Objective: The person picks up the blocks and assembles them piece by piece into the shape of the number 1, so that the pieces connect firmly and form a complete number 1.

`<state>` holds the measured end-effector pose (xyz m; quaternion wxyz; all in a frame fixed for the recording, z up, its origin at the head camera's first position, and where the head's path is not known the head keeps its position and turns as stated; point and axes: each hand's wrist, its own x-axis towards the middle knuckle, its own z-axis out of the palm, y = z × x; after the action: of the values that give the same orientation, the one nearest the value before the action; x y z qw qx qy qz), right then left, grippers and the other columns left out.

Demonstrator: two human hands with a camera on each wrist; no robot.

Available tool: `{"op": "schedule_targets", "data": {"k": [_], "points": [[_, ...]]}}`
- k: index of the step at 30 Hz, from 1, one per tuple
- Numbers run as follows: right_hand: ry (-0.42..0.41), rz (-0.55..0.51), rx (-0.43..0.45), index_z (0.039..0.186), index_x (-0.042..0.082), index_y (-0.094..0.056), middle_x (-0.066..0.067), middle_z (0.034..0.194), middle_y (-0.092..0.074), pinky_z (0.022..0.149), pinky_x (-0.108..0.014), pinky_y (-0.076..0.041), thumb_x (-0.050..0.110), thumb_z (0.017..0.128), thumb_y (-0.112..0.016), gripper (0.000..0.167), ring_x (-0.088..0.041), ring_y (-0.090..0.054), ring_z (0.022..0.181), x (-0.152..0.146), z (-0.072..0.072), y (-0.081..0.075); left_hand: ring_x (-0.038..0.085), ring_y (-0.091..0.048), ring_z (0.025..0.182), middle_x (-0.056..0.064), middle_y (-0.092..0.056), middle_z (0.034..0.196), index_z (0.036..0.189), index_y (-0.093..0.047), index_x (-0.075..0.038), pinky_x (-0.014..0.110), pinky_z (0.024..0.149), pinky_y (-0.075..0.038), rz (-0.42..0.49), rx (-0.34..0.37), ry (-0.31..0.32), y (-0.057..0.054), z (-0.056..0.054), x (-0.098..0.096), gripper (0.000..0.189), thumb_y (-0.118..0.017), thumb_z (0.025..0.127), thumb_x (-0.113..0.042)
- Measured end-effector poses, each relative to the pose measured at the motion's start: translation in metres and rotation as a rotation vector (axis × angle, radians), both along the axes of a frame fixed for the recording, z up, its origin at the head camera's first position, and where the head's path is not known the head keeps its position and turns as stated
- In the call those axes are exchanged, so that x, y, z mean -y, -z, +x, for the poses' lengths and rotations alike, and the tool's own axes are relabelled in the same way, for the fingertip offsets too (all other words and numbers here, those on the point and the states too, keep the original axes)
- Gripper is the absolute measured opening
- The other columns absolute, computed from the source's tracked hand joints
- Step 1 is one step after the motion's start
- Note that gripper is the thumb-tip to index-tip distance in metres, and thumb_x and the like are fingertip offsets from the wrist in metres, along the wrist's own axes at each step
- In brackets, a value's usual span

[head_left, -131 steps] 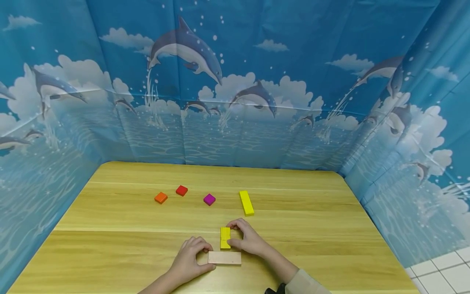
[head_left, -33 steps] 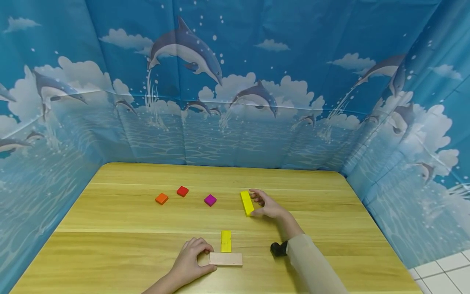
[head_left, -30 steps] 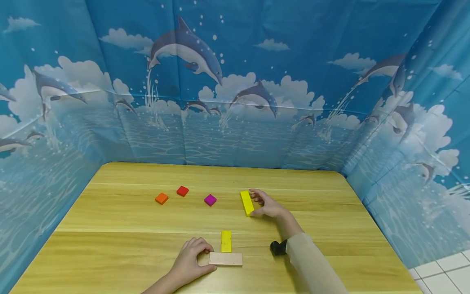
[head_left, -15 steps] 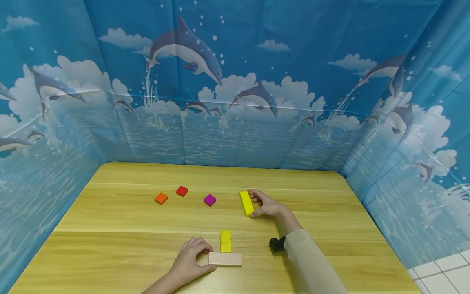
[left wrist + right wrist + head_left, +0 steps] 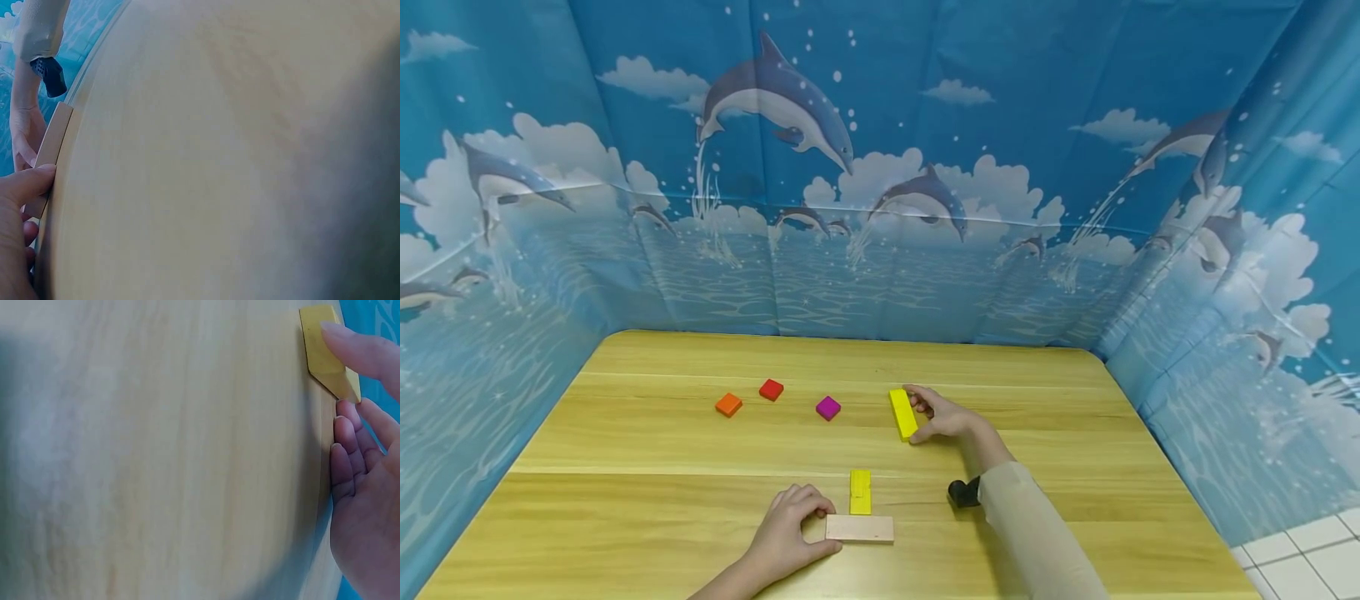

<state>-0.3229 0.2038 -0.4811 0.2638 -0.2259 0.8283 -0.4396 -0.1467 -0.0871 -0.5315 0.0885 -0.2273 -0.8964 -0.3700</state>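
Fingers (image 5: 379, 425) of the right hand (image 5: 946, 418) pinch the long yellow block (image 5: 903, 415) end to end, from its far end to its near one, right of centre in the lower half of the head view; how firmly, I cannot tell. The block lies flat on the bench (image 5: 625, 500). It looks like painted wood or plastic, so I judge it light, stiff and hard to damage, though its smooth faces may be slightly slippery. A hold across the middle of its long sides would probably be surer than this lengthwise span, which could let it pivot.

At the bottom middle of the frame, the left hand (image 5: 793, 529) grasps the left end of a pale wooden block (image 5: 860, 528), seemingly just as rigid, with bare grain that should grip better. Just above it in the picture sits a short yellow piece (image 5: 861, 492) with a visible seam; if that means two parts, both want gripping together.

Further out, towards the left, lie a purple tile (image 5: 828, 407), a red tile (image 5: 771, 389) and an orange tile (image 5: 728, 405), probably very light and best pinched by opposite edges.
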Motion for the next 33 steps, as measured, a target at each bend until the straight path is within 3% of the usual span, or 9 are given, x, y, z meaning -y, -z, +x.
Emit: {"op": "schedule_targets", "data": {"k": [9,26,33], "points": [[0.034,0.006,0.006,0.143,0.003,-0.019,-0.014,0.112,-0.034,0.086,-0.039,-0.027,0.008,0.072,-0.076,0.091,-0.024,-0.03,0.099,0.001,0.001,0.003,0.0,-0.04,0.078,-0.022,-0.047,0.081,0.087,-0.06,-0.028,0.034,0.079,-0.035,0.009,-0.049,0.0,0.001,0.0,0.0,0.033,-0.08,0.063,-0.039],[0.046,-0.026,0.005,0.143,0.002,-0.018,-0.014,0.115,-0.034,0.089,-0.04,-0.027,0.009,0.072,-0.076,0.092,-0.025,-0.031,0.101,0.0,0.002,0.006,0.0,-0.041,0.08,-0.023,-0.047,0.082,0.087,-0.06,-0.029,0.036,0.082,-0.035,0.011,-0.003,-0.002,-0.001,-0.001,-0.001,0.033,-0.08,0.063,-0.039],[0.118,-0.046,-0.072,0.141,0.0,-0.022,-0.012,0.11,-0.036,0.086,-0.038,-0.028,0.015,0.07,-0.079,0.092,-0.024,-0.032,0.099,0.003,0.005,0.013,0.0,-0.041,0.08,-0.023,-0.047,0.082,0.088,-0.06,-0.029,0.035,0.081,-0.035,0.011,-0.002,-0.006,-0.002,-0.002,-0.002,0.033,-0.08,0.063,-0.039]]}}
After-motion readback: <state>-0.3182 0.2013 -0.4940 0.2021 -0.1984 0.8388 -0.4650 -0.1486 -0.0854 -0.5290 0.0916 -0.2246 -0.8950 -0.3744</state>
